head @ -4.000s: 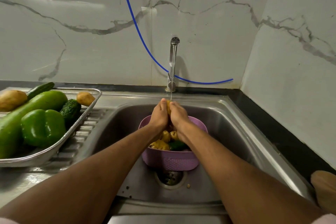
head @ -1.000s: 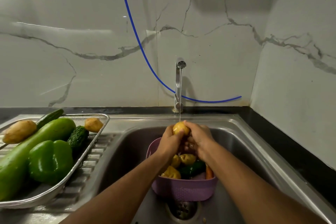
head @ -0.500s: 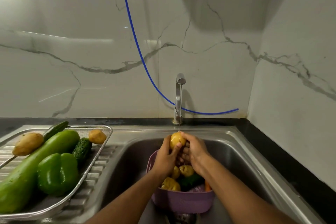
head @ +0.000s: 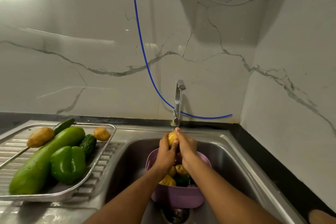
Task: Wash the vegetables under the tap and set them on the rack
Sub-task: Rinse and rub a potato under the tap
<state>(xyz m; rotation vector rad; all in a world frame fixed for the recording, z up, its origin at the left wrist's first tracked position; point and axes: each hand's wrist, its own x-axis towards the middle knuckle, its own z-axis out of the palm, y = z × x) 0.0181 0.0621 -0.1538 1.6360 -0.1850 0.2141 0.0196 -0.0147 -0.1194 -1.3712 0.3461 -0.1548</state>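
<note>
Lilac plastic basket (head: 177,198) in steel sink (head: 236,160): holds yellow potatoes (head: 179,169), dark green vegetable; rest hidden by arms. Mesh steel rack (head: 101,165) on ribbed drainboard: long pale-green gourd (head: 45,158) lying diagonally, tip toward back right; glossy lobed green pepper (head: 68,163); bumpy dark cucumber (head: 88,144); two brown potatoes (head: 40,136). Left hand (head: 165,154) and right hand (head: 187,149) both curled round small yellow potato (head: 171,137), held above basket under thin stream from tap (head: 179,103); its long axis roughly upright.
</note>
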